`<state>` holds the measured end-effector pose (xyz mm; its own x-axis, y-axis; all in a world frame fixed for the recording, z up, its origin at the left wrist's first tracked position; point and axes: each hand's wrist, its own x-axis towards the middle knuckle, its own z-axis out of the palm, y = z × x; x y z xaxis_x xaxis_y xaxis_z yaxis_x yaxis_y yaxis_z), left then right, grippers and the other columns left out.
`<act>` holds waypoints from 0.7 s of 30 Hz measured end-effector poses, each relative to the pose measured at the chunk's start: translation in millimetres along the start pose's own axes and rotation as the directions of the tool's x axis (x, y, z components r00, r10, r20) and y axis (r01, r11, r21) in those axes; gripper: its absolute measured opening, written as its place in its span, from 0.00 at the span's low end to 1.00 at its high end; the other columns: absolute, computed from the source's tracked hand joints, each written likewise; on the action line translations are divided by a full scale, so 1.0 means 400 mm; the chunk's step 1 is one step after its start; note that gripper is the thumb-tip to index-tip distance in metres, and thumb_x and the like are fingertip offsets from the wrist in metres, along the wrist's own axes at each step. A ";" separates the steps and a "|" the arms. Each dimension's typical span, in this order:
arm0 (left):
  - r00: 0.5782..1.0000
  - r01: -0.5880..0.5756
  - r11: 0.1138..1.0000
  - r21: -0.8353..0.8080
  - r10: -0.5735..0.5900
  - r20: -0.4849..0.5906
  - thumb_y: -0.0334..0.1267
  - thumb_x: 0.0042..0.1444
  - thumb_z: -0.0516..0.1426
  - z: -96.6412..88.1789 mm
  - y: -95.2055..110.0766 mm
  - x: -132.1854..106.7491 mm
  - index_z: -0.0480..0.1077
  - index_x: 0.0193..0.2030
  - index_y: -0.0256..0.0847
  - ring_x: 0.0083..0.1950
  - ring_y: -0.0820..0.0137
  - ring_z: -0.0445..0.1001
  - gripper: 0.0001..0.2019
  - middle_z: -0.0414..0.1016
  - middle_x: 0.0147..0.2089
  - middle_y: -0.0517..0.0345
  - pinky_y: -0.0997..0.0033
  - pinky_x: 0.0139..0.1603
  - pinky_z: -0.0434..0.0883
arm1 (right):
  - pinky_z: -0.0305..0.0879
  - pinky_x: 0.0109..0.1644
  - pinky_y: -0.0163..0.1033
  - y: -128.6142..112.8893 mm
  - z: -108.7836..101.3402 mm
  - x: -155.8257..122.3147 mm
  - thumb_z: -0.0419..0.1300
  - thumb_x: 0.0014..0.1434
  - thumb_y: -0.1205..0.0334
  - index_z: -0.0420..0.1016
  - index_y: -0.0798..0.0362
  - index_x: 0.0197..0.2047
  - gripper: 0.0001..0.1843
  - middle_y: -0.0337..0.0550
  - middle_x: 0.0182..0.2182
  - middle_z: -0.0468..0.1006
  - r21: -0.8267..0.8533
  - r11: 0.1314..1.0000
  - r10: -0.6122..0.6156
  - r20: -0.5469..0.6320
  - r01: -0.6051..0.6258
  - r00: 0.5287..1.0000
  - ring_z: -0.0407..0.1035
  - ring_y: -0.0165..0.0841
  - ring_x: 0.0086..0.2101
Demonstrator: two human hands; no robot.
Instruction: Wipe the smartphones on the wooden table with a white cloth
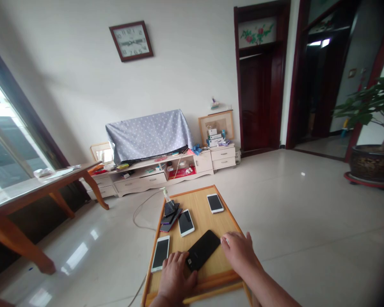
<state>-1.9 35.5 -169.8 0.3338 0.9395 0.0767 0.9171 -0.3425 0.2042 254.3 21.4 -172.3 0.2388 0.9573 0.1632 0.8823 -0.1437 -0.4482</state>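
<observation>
A black smartphone (203, 250) lies slantwise, back side up, on a small wooden table (224, 266). At its lower left end, my left hand (175, 273) has fingers on one edge and the thumb at the other. My right hand (238, 251) is just beyond the phone's right end, fingers bent together and the little finger raised; whether anything small is between the fingertips is hidden. White phones with dark screens lie around: one phone (161, 253) left of my left hand, another phone (186, 222) in the middle, a third phone (215, 203) at the far right.
A stack of dark phones (171, 216) and a pump bottle (166, 195) stand at the table's far left. A raised wooden edge (217, 281) runs along the near side. A cable (134, 217) trails on the floor. Beyond are a white cabinet (141, 182) and a potted plant (374, 164).
</observation>
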 end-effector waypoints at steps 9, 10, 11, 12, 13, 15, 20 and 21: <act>0.994 0.108 0.992 -0.068 -0.105 0.039 0.53 0.53 0.57 -0.006 -0.009 0.040 0.72 0.49 0.48 0.56 0.60 0.69 0.19 0.74 0.53 0.55 0.63 0.54 0.62 | 0.21 0.69 0.70 -0.030 0.071 0.012 0.47 0.65 0.59 0.73 0.42 0.61 0.24 0.42 0.61 0.72 -0.038 0.989 -0.140 0.088 0.144 0.986 0.50 0.50 0.68; 0.991 0.130 0.990 -0.059 -0.127 0.045 0.55 0.53 0.57 -0.006 -0.004 0.049 0.73 0.47 0.47 0.56 0.59 0.70 0.20 0.74 0.52 0.54 0.63 0.54 0.63 | 0.21 0.69 0.71 -0.029 0.079 0.013 0.48 0.64 0.59 0.73 0.41 0.60 0.24 0.42 0.61 0.72 -0.047 0.988 -0.141 0.102 0.146 0.985 0.49 0.51 0.68; 0.988 0.145 0.988 -0.050 -0.142 0.056 0.57 0.53 0.57 -0.005 0.001 0.058 0.73 0.47 0.47 0.56 0.58 0.70 0.21 0.74 0.52 0.54 0.63 0.53 0.63 | 0.22 0.69 0.71 -0.028 0.086 0.014 0.48 0.64 0.58 0.74 0.40 0.60 0.24 0.41 0.61 0.72 -0.055 0.987 -0.141 0.111 0.148 0.984 0.49 0.51 0.68; 0.987 0.151 0.988 -0.044 -0.148 0.066 0.59 0.51 0.58 -0.002 0.006 0.067 0.73 0.47 0.47 0.56 0.57 0.69 0.23 0.74 0.52 0.53 0.62 0.54 0.63 | 0.22 0.68 0.72 -0.029 0.091 0.015 0.48 0.64 0.58 0.74 0.40 0.59 0.24 0.41 0.61 0.72 -0.060 0.987 -0.141 0.116 0.149 0.983 0.48 0.52 0.68; 0.986 0.149 0.988 -0.041 -0.145 0.083 0.60 0.48 0.60 0.002 0.009 0.075 0.73 0.49 0.48 0.57 0.56 0.69 0.26 0.73 0.54 0.52 0.61 0.54 0.63 | 0.23 0.68 0.72 -0.030 0.096 0.016 0.48 0.64 0.57 0.74 0.39 0.59 0.24 0.41 0.61 0.72 -0.063 0.987 -0.142 0.123 0.151 0.982 0.48 0.52 0.68; 0.984 0.140 0.989 -0.043 -0.134 0.116 0.60 0.42 0.63 0.015 0.010 0.088 0.70 0.56 0.50 0.60 0.53 0.66 0.33 0.71 0.59 0.52 0.59 0.56 0.62 | 0.24 0.68 0.73 -0.036 0.106 0.019 0.49 0.63 0.57 0.74 0.39 0.59 0.24 0.40 0.61 0.72 -0.066 0.986 -0.143 0.136 0.153 0.980 0.48 0.52 0.68; 0.995 0.056 0.990 -0.128 -0.045 0.084 0.51 0.44 0.62 0.053 -0.017 0.098 0.69 0.60 0.50 0.62 0.54 0.65 0.33 0.70 0.61 0.52 0.59 0.60 0.62 | 0.27 0.69 0.72 -0.054 0.138 0.028 0.49 0.61 0.59 0.71 0.40 0.62 0.26 0.39 0.63 0.70 -0.094 0.991 -0.080 0.124 0.092 0.989 0.51 0.51 0.67; 0.998 0.030 0.987 -0.158 -0.022 0.055 0.49 0.46 0.62 0.059 -0.023 0.099 0.70 0.59 0.49 0.61 0.55 0.65 0.31 0.72 0.60 0.52 0.61 0.60 0.62 | 0.27 0.69 0.72 -0.056 0.144 0.030 0.49 0.61 0.59 0.71 0.40 0.62 0.27 0.40 0.63 0.70 -0.097 0.993 -0.060 0.119 0.072 0.991 0.53 0.51 0.67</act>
<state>7.9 75.9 -191.5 0.3248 0.9456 0.0189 0.8809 -0.3098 0.3579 214.1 50.5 -211.0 0.1356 0.9872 0.0844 0.9324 -0.0984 -0.3478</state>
